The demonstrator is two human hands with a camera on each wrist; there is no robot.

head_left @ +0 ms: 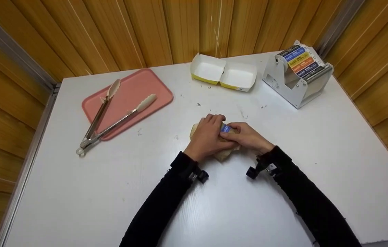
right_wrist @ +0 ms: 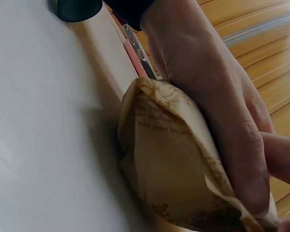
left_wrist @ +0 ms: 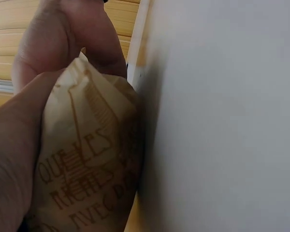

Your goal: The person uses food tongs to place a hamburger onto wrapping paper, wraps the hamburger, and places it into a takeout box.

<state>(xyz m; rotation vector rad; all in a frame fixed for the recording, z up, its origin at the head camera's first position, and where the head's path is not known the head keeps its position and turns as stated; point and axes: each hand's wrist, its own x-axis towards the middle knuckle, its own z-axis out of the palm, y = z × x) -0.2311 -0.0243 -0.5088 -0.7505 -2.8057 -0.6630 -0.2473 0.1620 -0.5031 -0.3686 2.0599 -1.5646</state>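
Note:
A small package (head_left: 223, 156) wrapped in tan printed paper lies on the table between both hands, with a blue label (head_left: 226, 128) on its upper side. My left hand (head_left: 207, 136) lies over the package and grips it, thumb toward the near side. From the right, my right hand (head_left: 247, 138) holds it beside the label, thumb on top. Brown lettering covers the wrapper (left_wrist: 87, 159) in the left wrist view. Folded paper edges show on the package (right_wrist: 169, 159) in the right wrist view. What the paper encloses is hidden.
On the left a pink tray (head_left: 135, 80) carries spread metal tongs (head_left: 113, 120), their hinge end past its edge. An opened yellow-and-white carton (head_left: 237, 73) stands at the back. At the back right is a label dispenser (head_left: 300, 92) with rolls of several colours.

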